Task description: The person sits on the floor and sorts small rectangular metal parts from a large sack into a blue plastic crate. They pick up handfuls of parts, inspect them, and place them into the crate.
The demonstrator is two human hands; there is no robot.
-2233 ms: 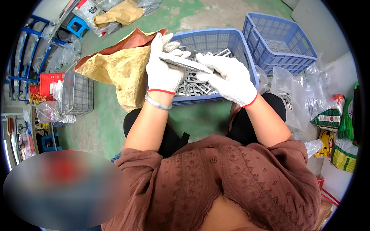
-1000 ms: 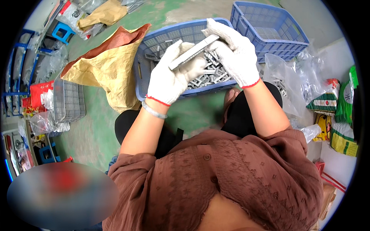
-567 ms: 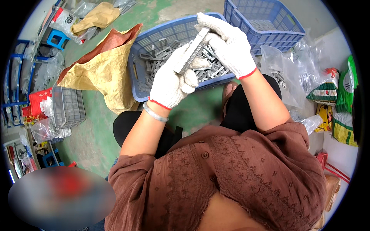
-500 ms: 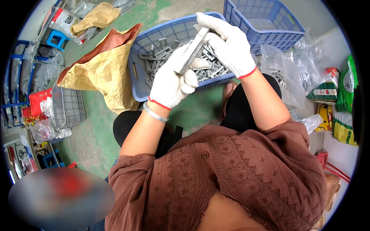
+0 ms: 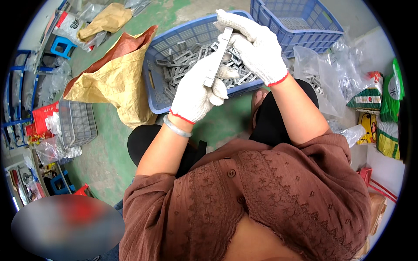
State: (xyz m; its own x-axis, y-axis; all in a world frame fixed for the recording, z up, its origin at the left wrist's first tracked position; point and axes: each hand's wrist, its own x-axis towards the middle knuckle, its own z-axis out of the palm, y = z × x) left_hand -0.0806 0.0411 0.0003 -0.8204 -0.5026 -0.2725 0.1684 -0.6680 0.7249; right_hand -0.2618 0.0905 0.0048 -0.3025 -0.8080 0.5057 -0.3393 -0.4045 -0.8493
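Grey bar (image 5: 220, 55) | left hand (image 5: 196, 89) curled round it | right hand (image 5: 257, 50) pinching its end | green bag (image 5: 393, 106) printed

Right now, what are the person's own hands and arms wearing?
Left hand and right hand: white knitted fabric gloves, red trim at the cuffs. Pale ring-shaped bangle beyond the left glove's cuff; none visible on the right. Loose brown fabric sleeves ending near the elbows.
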